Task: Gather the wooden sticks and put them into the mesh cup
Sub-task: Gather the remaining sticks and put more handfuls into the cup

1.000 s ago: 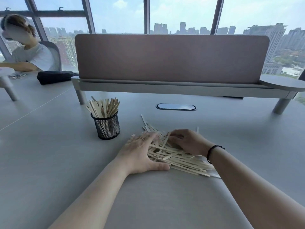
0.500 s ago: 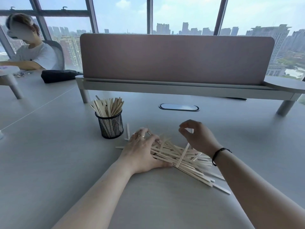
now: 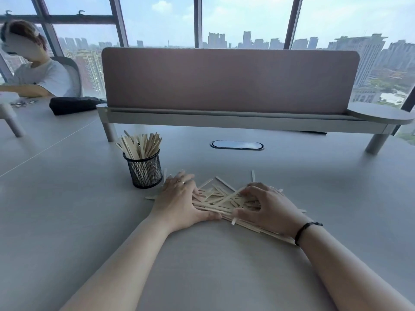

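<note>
A loose pile of pale wooden sticks (image 3: 221,198) lies on the grey table between my two hands. My left hand (image 3: 179,198), with a ring, lies flat against the pile's left side, fingers spread. My right hand (image 3: 267,205), a black band at its wrist, covers the pile's right side with fingers curled down onto the sticks. A black mesh cup (image 3: 143,169) stands upright just left of my left hand, with several sticks standing in it. A few stray sticks lie beyond the pile, and some are hidden under my right wrist.
A raised shelf with a mauve divider panel (image 3: 229,79) crosses the table's far side. An oval cable port (image 3: 237,145) sits behind the pile. A person (image 3: 38,70) sits at the far left beside a dark pouch (image 3: 71,105).
My right hand was lifted above the pile half a second ago; it has come down onto the sticks. The pile is pushed more tightly together between both hands.
</note>
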